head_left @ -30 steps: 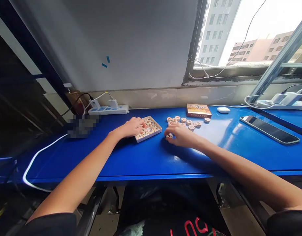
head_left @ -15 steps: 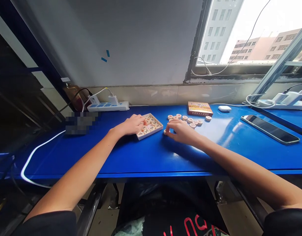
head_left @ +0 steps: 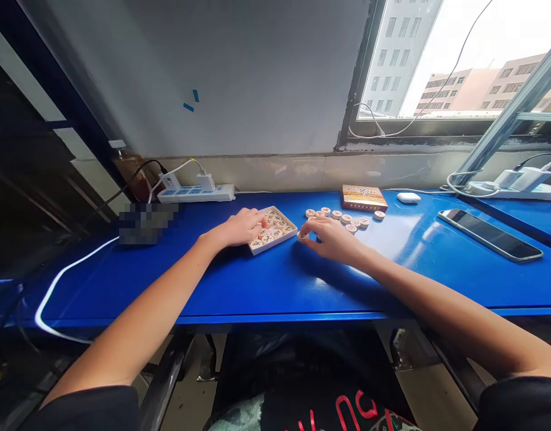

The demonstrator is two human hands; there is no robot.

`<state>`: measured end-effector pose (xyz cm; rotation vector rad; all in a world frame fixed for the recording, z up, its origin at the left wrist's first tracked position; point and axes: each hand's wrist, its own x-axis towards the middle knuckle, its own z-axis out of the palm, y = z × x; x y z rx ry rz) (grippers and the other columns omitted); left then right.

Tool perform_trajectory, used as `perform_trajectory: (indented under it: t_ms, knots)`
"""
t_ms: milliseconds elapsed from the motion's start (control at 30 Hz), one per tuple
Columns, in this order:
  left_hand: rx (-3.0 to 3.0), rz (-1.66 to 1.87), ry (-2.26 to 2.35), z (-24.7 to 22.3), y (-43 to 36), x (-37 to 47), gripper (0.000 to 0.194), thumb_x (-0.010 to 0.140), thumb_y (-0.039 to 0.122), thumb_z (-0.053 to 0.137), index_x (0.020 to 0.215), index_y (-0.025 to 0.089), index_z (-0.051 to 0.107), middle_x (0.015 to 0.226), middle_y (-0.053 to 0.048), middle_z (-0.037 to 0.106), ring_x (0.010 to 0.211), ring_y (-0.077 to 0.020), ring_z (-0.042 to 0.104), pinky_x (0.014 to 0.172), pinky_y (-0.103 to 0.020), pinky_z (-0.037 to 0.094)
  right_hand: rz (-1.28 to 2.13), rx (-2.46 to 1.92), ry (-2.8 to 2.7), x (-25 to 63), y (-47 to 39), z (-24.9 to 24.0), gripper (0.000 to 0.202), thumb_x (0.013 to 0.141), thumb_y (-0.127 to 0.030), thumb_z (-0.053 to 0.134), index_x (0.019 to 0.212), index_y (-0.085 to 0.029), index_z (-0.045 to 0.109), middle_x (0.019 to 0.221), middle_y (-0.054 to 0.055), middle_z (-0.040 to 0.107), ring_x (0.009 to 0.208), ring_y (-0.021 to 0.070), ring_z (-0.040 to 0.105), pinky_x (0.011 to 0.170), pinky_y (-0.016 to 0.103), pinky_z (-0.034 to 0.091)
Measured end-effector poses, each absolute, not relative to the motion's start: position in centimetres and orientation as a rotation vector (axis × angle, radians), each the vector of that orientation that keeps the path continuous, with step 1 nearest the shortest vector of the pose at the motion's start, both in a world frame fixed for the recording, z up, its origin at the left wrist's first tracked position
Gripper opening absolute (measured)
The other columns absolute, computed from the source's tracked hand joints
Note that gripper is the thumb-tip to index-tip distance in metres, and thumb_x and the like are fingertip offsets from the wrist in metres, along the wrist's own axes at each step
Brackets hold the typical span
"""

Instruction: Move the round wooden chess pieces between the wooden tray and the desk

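Note:
My left hand [head_left: 246, 227] is closed over the left edge of a shallow white box tray [head_left: 283, 238], its fingertips reaching in above the pieces. Round wooden Chinese chess pieces [head_left: 267, 235] with dark characters lie inside the tray. To the right of it, my right hand [head_left: 333, 240] pinches one Chinese chess piece [head_left: 303, 236] between thumb and fingers, low over the table and slightly tilted. Several loose pieces with red characters [head_left: 346, 219] lie just beyond my right hand, which partly hides some of them.
Behind the loose pieces is an orange-brown box lid [head_left: 364, 197], with a white earbud case [head_left: 409, 197] beside it. A phone [head_left: 490, 235] lies at the right on the blue table [head_left: 257, 293]. Power strips [head_left: 197, 193] with cables and a bottle [head_left: 130, 170] stand near the wall.
The piece in my right hand has risen slightly and tilted, so its dark character now shows. My left hand and the tray look unmoved; the view has shifted a little.

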<state>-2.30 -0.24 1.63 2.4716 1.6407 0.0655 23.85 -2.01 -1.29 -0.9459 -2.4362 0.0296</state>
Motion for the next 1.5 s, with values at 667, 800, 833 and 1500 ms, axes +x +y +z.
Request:
perform_trajectory:
  t_ms: [667, 800, 833, 1500]
  knots:
    - [2.486, -0.002, 1.658, 2.0, -0.5, -1.9, 0.031, 0.09, 0.031, 0.036, 0.109, 0.026, 0.06, 0.113, -0.007, 0.053, 0.112, -0.0278, 0.042, 0.095, -0.043, 0.037, -0.122, -1.087, -2.521, 24.1, -0.6, -2.3, 0.032, 0.095, -0.027, 0.041, 0.097, -0.02, 0.072, 0.112, 0.007, 0.068, 0.127, 0.027, 0.047, 0.102, 0.042, 0.039]
    - [2.492, 0.011, 1.65, 2.1, -0.3, -2.1, 0.031, 0.089, 0.032, 0.037, 0.108, 0.025, 0.061, 0.113, -0.007, 0.053, 0.112, -0.0283, 0.042, 0.095, -0.043, 0.038, -0.209, -1.212, -2.541, 23.9, 0.6, -2.2, 0.036, 0.095, -0.026, 0.037, 0.117, -0.016, 0.064, 0.137, 0.01, 0.052, 0.138, 0.029, 0.031, 0.108, 0.045, 0.031]
    - [2.495, 0.021, 1.644, 2.1, -0.2, -2.1, 0.031, 0.09, 0.032, 0.036, 0.108, 0.026, 0.061, 0.113, -0.007, 0.053, 0.112, -0.0281, 0.042, 0.095, -0.043, 0.038, -0.214, -1.233, -2.549, 23.8, 0.8, -2.1, 0.039, 0.096, -0.027, 0.034, 0.123, -0.016, 0.06, 0.142, 0.011, 0.047, 0.139, 0.0285, 0.028, 0.109, 0.046, 0.03]
    - [2.488, -0.019, 1.63, 2.0, -0.6, -2.2, 0.037, 0.092, 0.036, 0.032, 0.118, 0.029, 0.057, 0.123, -0.007, 0.051, 0.118, -0.0278, 0.04, 0.096, -0.044, 0.037, 0.015, -1.549, -2.717, 28.2, 4.1, -2.5, 0.057, 0.096, -0.052, 0.014, 0.15, -0.033, 0.018, 0.156, 0.001, 0.015, 0.144, 0.027, 0.012, 0.109, 0.065, 0.015]
